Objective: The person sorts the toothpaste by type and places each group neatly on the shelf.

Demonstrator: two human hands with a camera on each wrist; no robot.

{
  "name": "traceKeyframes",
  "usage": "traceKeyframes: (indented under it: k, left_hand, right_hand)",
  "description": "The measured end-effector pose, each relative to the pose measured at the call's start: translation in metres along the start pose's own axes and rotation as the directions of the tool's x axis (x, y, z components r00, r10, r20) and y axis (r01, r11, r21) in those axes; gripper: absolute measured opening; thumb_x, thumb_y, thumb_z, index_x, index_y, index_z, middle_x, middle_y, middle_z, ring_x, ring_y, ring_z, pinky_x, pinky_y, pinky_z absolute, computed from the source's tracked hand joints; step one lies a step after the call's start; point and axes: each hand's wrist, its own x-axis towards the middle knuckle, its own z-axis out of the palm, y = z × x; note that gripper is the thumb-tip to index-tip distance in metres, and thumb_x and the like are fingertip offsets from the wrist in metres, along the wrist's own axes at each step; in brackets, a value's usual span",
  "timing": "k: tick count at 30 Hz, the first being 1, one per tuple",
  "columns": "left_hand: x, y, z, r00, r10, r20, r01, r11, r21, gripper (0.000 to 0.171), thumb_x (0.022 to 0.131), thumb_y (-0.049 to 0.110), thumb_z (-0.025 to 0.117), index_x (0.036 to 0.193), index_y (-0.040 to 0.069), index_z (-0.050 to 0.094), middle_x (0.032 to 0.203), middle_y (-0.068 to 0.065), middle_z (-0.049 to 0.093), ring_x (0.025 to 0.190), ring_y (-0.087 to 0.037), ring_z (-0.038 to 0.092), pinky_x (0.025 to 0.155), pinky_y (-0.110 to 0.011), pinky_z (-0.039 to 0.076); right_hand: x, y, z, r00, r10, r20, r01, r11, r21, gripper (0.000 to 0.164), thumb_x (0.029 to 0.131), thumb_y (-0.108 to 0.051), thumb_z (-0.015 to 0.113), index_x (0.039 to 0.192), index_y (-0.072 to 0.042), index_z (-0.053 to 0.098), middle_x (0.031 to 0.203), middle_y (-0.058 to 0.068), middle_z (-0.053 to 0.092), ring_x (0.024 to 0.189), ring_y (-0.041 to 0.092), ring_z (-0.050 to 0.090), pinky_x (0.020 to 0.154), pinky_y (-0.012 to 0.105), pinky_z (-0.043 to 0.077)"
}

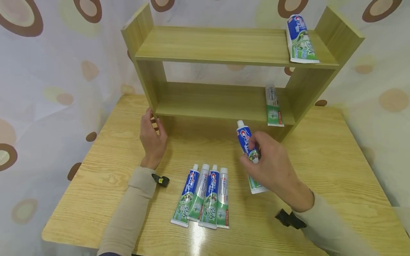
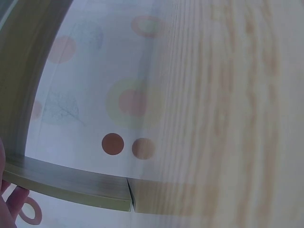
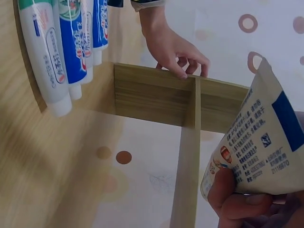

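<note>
My right hand (image 1: 275,167) pinches a blue, white and green toothpaste tube (image 1: 244,138) between thumb and fingers. The tube's white cap points toward the shelf, and it is held in front of the lower board. In the right wrist view its white printed back (image 3: 259,137) faces the camera. My left hand (image 1: 153,140) grips the lower left edge of the wooden shelf (image 1: 211,101), its thumb and fingers on either side of the panel. Between my arms, several toothpaste tubes (image 1: 211,199) lie side by side on the table, blue-green ones alternating with grey-green ones.
One blue-green tube (image 1: 301,41) lies at the right end of the top board. A grey-green tube (image 1: 273,106) lies at the right end of the board below. The shelf stands on a wood-grain table (image 1: 339,170) before a patterned wall covering (image 1: 64,71).
</note>
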Motion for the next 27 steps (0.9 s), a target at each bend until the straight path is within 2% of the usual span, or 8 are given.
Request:
traceKeyframes:
  k: [10,19,27]
  left_hand:
    - [0.000,-0.001,0.000,1.000,-0.002,0.002,0.002,1.000,0.010,0.037,0.109,0.002,0.057,0.144,-0.008,0.052,0.118,-0.031,0.067,0.097,-0.043,0.072,0.069,-0.051,0.067]
    - [0.001,-0.001,-0.001,1.000,0.001,0.000,-0.001,1.000,0.008,0.037,0.110,0.005,0.056,0.145,-0.007,0.051,0.119,-0.031,0.067,0.098,-0.043,0.072,0.069,-0.053,0.066]
    - [0.000,-0.001,0.000,1.000,0.002,0.011,-0.003,1.000,0.017,0.038,0.111,0.005,0.055,0.146,-0.006,0.050,0.120,-0.030,0.067,0.099,-0.042,0.072,0.070,-0.050,0.067]
  right_hand:
    - [0.018,-0.004,-0.017,0.999,-0.035,0.018,0.036,0.999,-0.036,0.022,0.083,-0.004,0.077,0.098,-0.004,0.060,0.084,0.009,0.067,0.067,0.017,0.057,0.055,0.022,0.049]
    - [0.032,-0.011,-0.030,0.999,-0.053,-0.010,0.052,0.998,-0.044,0.019,0.083,-0.005,0.075,0.094,-0.004,0.059,0.078,0.008,0.063,0.062,0.017,0.050,0.051,0.023,0.043]
    - [0.043,-0.017,-0.038,0.998,-0.056,-0.035,0.054,0.998,-0.044,0.020,0.084,-0.006,0.075,0.096,-0.002,0.060,0.078,0.009,0.062,0.064,0.019,0.049,0.053,0.024,0.041]
